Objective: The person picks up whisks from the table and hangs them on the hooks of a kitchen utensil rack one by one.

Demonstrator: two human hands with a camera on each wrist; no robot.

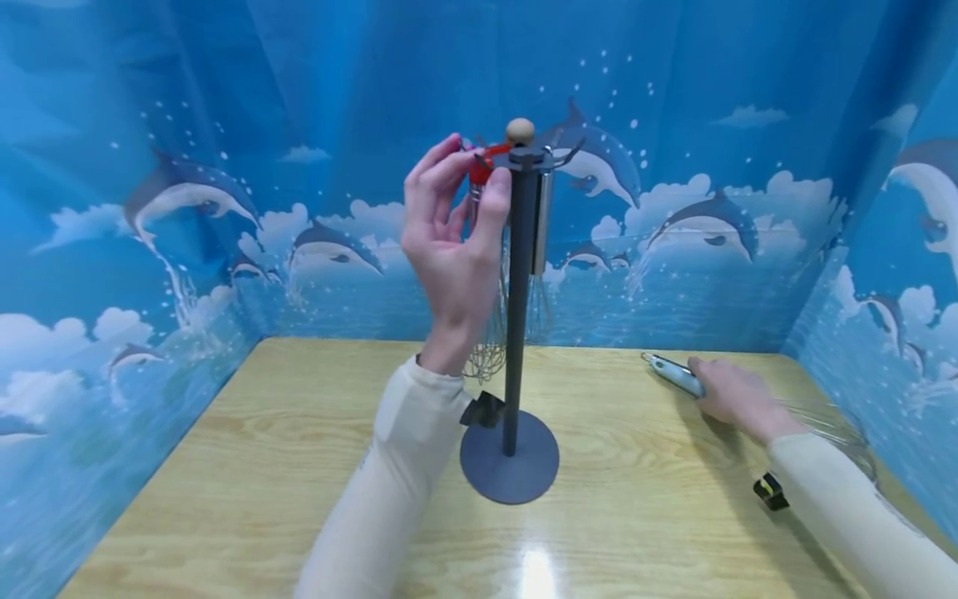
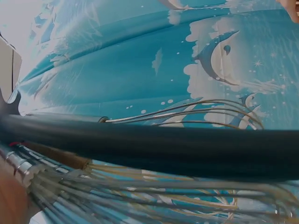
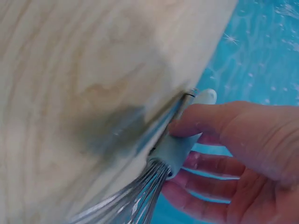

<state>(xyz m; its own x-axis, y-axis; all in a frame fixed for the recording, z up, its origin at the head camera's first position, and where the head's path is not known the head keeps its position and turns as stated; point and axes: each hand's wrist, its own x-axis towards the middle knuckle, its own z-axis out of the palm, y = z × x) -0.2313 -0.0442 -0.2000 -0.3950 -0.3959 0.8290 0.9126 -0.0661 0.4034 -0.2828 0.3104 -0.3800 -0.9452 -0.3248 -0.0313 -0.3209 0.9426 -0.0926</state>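
Observation:
A grey stand [image 1: 516, 299] with a round base, hooks and a wooden knob [image 1: 520, 131] rises mid-table. My left hand [image 1: 475, 170] is raised beside its top and pinches the red handle of a wire whisk [image 1: 488, 349] against a hook. In the left wrist view the whisk's wires [image 2: 140, 191] run below the dark pole [image 2: 163, 144]. A steel-handled whisk [image 1: 542, 220] hangs on the pole's right side. My right hand [image 1: 729, 391] lies on the table at the right, fingers curled round a pale blue whisk handle [image 1: 674, 373]; the right wrist view shows that hand [image 3: 180, 149], the handle [image 3: 175, 151] and the wires [image 3: 135, 200].
The wooden table [image 1: 299, 466] is walled on three sides by blue dolphin-print sheeting [image 1: 150, 208]. The stand's base [image 1: 509, 462] sits near the table's middle, between my two arms.

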